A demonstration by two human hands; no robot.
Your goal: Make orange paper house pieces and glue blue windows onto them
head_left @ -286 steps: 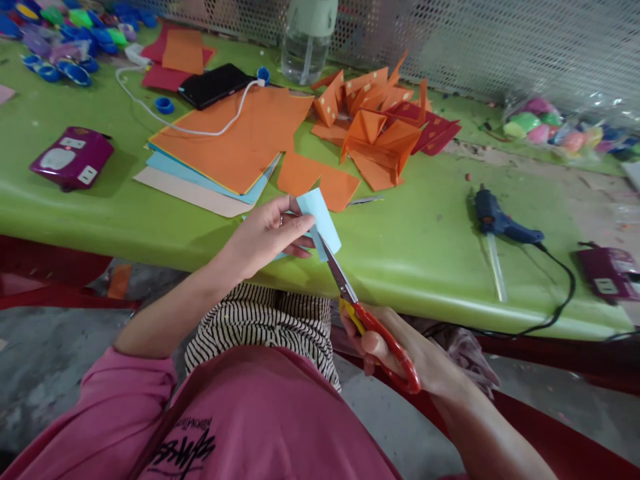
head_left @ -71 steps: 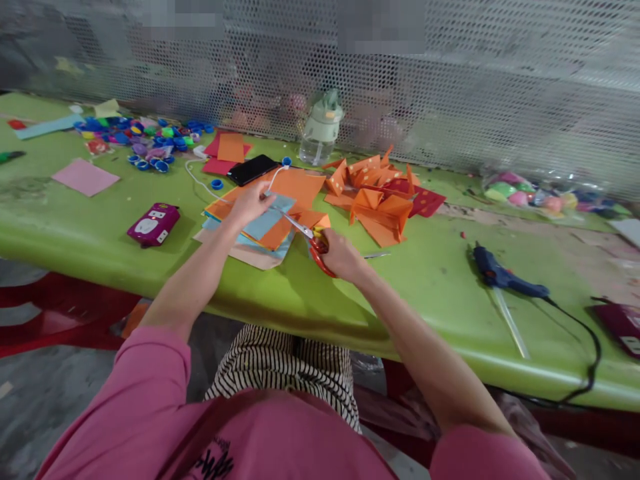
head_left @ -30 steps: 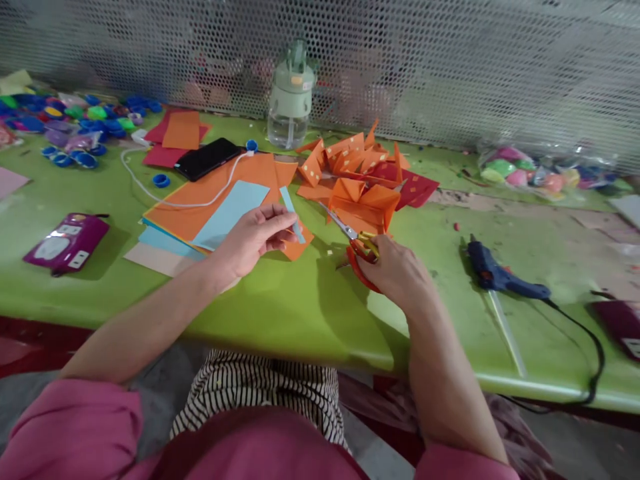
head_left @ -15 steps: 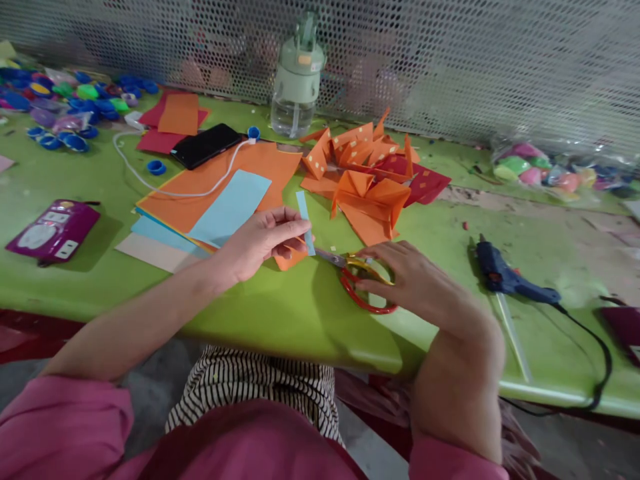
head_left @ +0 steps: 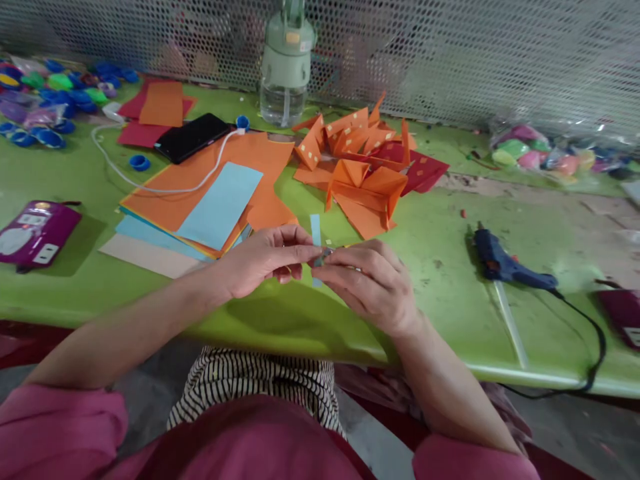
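Between the fingertips of my left hand (head_left: 275, 259) is a narrow light blue paper strip (head_left: 315, 230), roughly upright over the green table. My right hand (head_left: 371, 280) meets it at the strip, its fingers closed around something small and greyish whose shape is mostly hidden. The scissors are covered by my right hand, apart from what may be a sliver of yellow. A wider light blue sheet (head_left: 223, 203) lies on orange paper (head_left: 267, 157) behind my left hand. Folded orange paper shapes (head_left: 367, 190) stand just beyond both hands.
A water bottle (head_left: 286, 70) stands by the perforated screen. A black phone (head_left: 193, 137) with a white cable lies at the back left. The glue gun (head_left: 505, 263) is at the right, its cord over the table edge (head_left: 450, 367). A purple socket box (head_left: 40, 233) sits left.
My right hand has come left to the strip and now covers the scissors that showed before. The strip sits slightly lower. The whole view has shifted a little.
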